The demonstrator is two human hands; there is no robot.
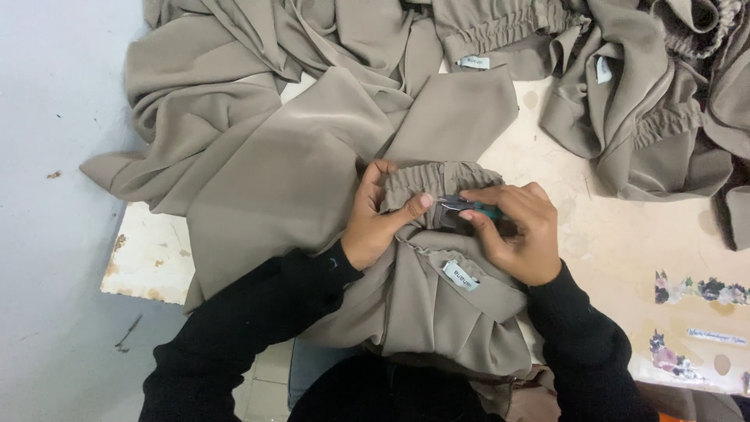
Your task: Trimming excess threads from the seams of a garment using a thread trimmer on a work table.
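Note:
A taupe garment (437, 305) with a gathered elastic waistband (437, 178) and a small pale label lies in front of me. My left hand (375, 219) pinches the waistband fabric, thumb pressed near its middle. My right hand (519, 234) grips a small thread snipper (469, 206) with a teal handle, its metal tip at the waistband right beside my left thumb. Both arms wear black sleeves.
More taupe garments are heaped at the back left (258, 94) and back right (656, 101), some with labels. The worn cream table (617, 242) has flower stickers at the right edge. Grey floor (55, 234) lies to the left.

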